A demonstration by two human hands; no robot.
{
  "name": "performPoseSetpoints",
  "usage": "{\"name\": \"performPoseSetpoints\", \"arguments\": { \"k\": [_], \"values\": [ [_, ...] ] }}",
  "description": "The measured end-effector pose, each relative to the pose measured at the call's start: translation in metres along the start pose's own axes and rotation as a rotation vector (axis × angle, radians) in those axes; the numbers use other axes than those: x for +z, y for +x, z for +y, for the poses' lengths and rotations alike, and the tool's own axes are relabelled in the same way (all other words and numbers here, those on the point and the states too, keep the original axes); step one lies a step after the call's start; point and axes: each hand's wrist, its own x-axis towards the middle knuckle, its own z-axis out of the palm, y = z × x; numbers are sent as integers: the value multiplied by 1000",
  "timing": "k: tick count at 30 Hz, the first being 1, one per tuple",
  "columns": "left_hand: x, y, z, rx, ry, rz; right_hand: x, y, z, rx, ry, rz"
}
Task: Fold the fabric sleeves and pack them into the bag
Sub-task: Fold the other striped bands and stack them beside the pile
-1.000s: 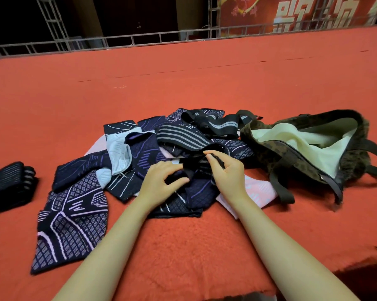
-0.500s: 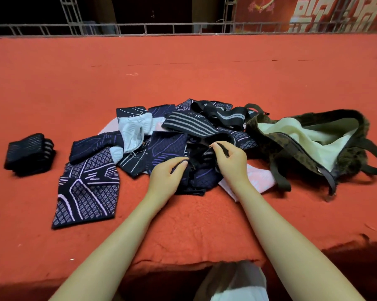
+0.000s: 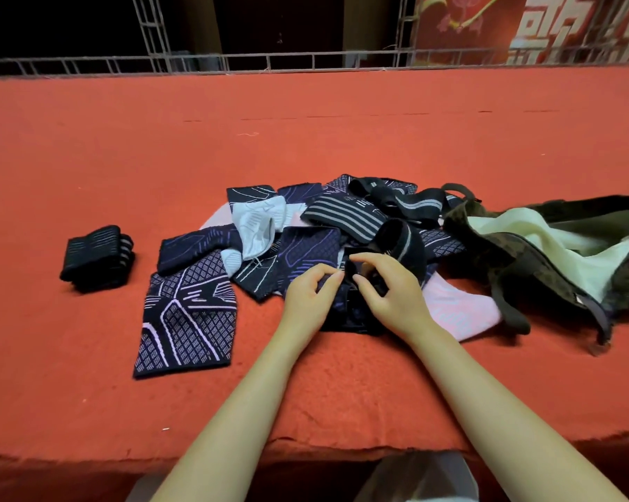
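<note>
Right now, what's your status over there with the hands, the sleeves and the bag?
Left hand and right hand pinch a black sleeve atop the pile. Camouflage bag lies open on the right. Folded black sleeve sits apart, left. Nothing blocking.

We lose the bag (image 3: 544, 255) past the frame's right edge; our hands hide the black sleeve (image 3: 352, 313) beneath.

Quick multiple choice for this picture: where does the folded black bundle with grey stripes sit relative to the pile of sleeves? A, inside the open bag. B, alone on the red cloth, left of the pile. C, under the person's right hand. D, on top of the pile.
B: the folded black bundle lies by itself on the red cloth, apart from the pile of sleeves and far from the bag on the right.
</note>
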Motion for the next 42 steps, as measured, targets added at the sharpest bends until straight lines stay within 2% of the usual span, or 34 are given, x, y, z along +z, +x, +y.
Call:
{"name": "performPoseSetpoints", "arguments": {
  "k": [3, 8, 14, 19, 21, 24, 26, 28, 31, 36, 39, 42],
  "values": [
    [2, 1, -1, -1, 47, 32, 3, -1, 0, 21, 31, -41],
    [4, 3, -3, 28, 149, 95, -2, 0, 2, 166, 82, -144],
    [-4, 20, -11, 93, 365, -37, -6, -4, 3, 190, 130, -149],
    [-10, 53, -11, 2, 447, -157, -4, -1, -17, 189, 263, -21],
    [-10, 61, -15, -16, 450, -76, -11, -1, -20, 217, 315, 108],
    [-23, 73, -24, -78, 433, 67, -35, -15, -10, 301, 431, 423],
    [-24, 73, -29, -32, 500, 71, -46, -24, -6, 355, 464, 460],
    [-19, 65, -32, 56, 596, 68, -45, -27, -7, 336, 425, 360],
    [-18, 59, -33, 100, 594, 34, -35, -27, -12, 242, 298, 239],
    [-18, 46, -32, 148, 562, -4, -46, -27, -17, 175, 96, 357],
    [-6, 23, -13, 245, 473, 74, -65, -23, -26, 293, 151, 401],
    [21, -2, 28, 445, 278, -47, -81, -19, -31, 449, 294, 409]
  ]
}}
